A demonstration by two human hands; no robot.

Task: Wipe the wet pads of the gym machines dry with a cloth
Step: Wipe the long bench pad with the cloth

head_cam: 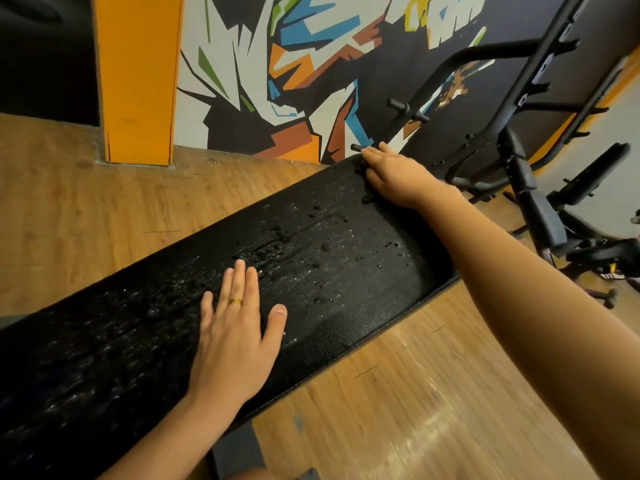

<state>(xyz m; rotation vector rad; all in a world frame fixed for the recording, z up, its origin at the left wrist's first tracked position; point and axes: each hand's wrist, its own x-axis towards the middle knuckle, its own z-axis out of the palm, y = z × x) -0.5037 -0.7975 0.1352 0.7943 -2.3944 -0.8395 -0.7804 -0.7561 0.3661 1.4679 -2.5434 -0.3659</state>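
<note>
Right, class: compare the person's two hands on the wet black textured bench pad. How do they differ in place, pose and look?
The left hand lies flat mid-pad, thumb splayed; the right hand reaches to the far end of the black textured bench pad, fingers close together. The left hand wears a gold ring; the right hand shows none. Both are bare and rest on the wet pad; no cloth shows.

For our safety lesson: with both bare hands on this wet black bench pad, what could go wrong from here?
The left hand lies flat on the droplet-covered black textured bench pad; leaning on it, it might slip. No cloth plainly shows, so bare hands may only smear water. The right hand sits close to black metal rack pegs and might knock them.
</note>
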